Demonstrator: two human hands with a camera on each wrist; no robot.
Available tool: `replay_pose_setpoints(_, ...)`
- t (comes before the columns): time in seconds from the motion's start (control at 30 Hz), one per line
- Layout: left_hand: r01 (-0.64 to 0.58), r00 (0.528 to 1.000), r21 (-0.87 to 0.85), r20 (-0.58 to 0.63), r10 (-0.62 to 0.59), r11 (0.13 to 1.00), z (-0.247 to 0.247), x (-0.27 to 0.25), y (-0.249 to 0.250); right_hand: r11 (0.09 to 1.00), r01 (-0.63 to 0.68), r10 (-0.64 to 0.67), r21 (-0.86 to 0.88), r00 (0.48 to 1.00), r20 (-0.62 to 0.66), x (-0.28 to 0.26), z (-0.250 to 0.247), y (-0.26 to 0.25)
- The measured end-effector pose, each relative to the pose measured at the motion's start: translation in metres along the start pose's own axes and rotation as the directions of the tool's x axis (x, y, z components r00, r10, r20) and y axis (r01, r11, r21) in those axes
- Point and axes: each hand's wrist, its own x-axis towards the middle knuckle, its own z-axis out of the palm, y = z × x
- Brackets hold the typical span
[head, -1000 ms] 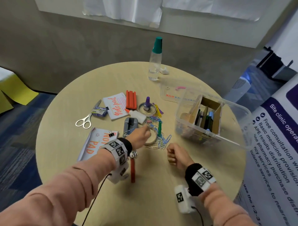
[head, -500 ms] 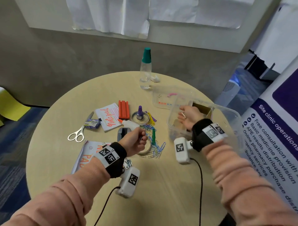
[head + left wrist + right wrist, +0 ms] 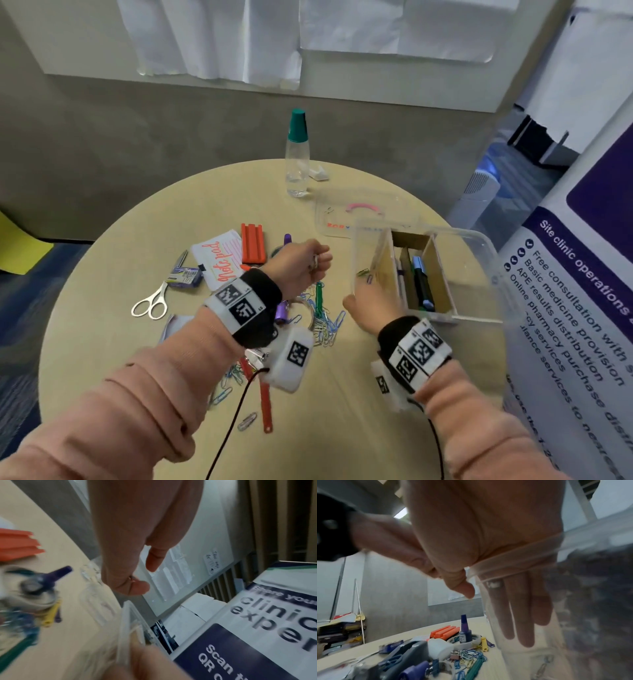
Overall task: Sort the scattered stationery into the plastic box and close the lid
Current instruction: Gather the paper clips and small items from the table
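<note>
The clear plastic box (image 3: 479, 240) stands at the table's right, with a cardboard divider (image 3: 435, 270) and markers (image 3: 419, 281) inside. My right hand (image 3: 363, 294) straddles its near left wall: straight fingers (image 3: 518, 615) hang inside, the thumb (image 3: 462, 585) stays outside. A few paper clips (image 3: 542, 668) lie on the box floor below them. My left hand (image 3: 317, 262) is raised over the table left of the box, thumb and forefinger (image 3: 135, 586) pinching a small metal clip (image 3: 130, 577). The paper clip pile (image 3: 325, 325) lies under it.
The clear lid (image 3: 363, 212) with a pink handle lies behind the box. Scissors (image 3: 150, 303), staples box (image 3: 185, 275), note pad (image 3: 221, 260), orange block (image 3: 252, 243), red cutter (image 3: 265, 401) and bottle (image 3: 297, 154) are spread over the round table (image 3: 102, 274). A banner (image 3: 582, 274) stands at the right.
My left hand rose from the clip pile and moved right toward the box. My right hand came back from deeper in the box to its near left wall.
</note>
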Motion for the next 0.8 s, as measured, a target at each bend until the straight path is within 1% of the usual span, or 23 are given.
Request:
replay_pose_setpoints(0.07,-0.023,0.999,0.007,0.047,0.023,1.000,0.022,0.001,0.008,0.996,0.032,-0.034,-0.081,0.999,-0.020,-0.015,0.004,0.009)
replay_pose_setpoints(0.13,-0.032,0.997,0.058,0.072,0.028,0.998,0.042,0.004,0.007,0.985,0.077,-0.083,-0.157,0.996,-0.028,-0.028,0.004,0.020)
replay_pose_setpoints(0.23,-0.048,0.990,0.178,0.137,0.023,0.983,0.065,0.012,-0.006,0.953,0.163,-0.171,-0.256,0.985,-0.009,-0.040,-0.001,0.042)
replay_pose_setpoints(0.27,-0.040,0.991,0.246,0.137,0.007,0.968,0.071,0.015,-0.010,0.942,0.186,-0.195,-0.278,0.981,-0.003,-0.042,-0.005,0.050)
replay_pose_setpoints(0.33,-0.013,0.991,0.268,0.130,-0.023,0.963,0.079,0.019,-0.020,0.931,0.227,-0.235,-0.285,0.972,0.004,-0.045,-0.011,0.064)
replay_pose_setpoints(0.4,-0.029,0.990,0.328,0.140,-0.018,0.944,0.082,0.023,-0.029,0.930,0.248,-0.256,-0.270,0.967,0.005,-0.046,-0.017,0.073)
replay_pose_setpoints(0.47,-0.082,0.990,0.336,0.140,0.036,0.938,0.080,0.024,-0.031,0.933,0.251,-0.257,-0.259,0.966,0.011,-0.046,-0.019,0.080)
replay_pose_setpoints(0.53,-0.146,0.983,0.255,0.142,0.112,0.956,0.069,0.022,-0.026,0.932,0.244,-0.246,-0.270,0.969,0.027,-0.044,-0.021,0.086)
replay_pose_setpoints(0.6,-0.194,0.978,0.173,0.111,0.177,0.965,0.049,0.018,-0.018,0.937,0.208,-0.210,-0.282,0.977,0.023,-0.041,-0.023,0.091)
replay_pose_setpoints(0.67,-0.226,0.974,0.185,0.044,0.222,0.956,0.022,0.015,-0.014,0.940,0.179,-0.184,-0.289,0.983,0.010,-0.039,-0.024,0.095)
replay_pose_setpoints(0.7,-0.233,0.971,0.237,0.005,0.239,0.943,0.007,0.012,-0.014,0.940,0.181,-0.189,-0.290,0.982,0.000,-0.039,-0.022,0.097)
replay_pose_setpoints(0.73,-0.230,0.968,0.304,-0.029,0.250,0.925,-0.008,0.009,-0.016,0.948,0.177,-0.199,-0.264,0.978,-0.058,-0.039,-0.018,0.097)
replay_pose_setpoints(0.77,-0.213,0.967,0.383,-0.050,0.251,0.899,-0.023,0.005,-0.020,0.964,0.163,-0.201,-0.212,0.965,-0.171,-0.041,-0.014,0.094)
replay_pose_setpoints(0.8,-0.188,0.969,0.457,-0.060,0.241,0.869,-0.037,0.001,-0.025,0.979,0.147,-0.188,-0.144,0.926,-0.327,-0.044,-0.008,0.089)
